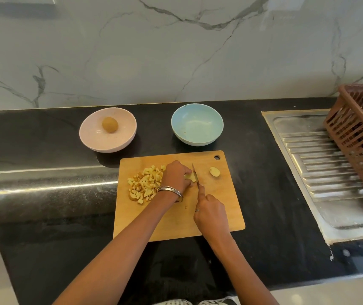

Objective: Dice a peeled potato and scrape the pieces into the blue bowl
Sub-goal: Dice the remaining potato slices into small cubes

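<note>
Blue bowl [197, 124]: nearly empty | pink bowl [107, 131]: one potato [109, 125]

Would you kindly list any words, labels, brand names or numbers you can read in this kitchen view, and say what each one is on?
None: no readable text appears anywhere in this view.
The pink bowl, blue bowl, cutting board, knife and brown basket show no print or marks.
The wall has a faint blurred patch at upper right; whether it is lettering cannot be told.
</note>
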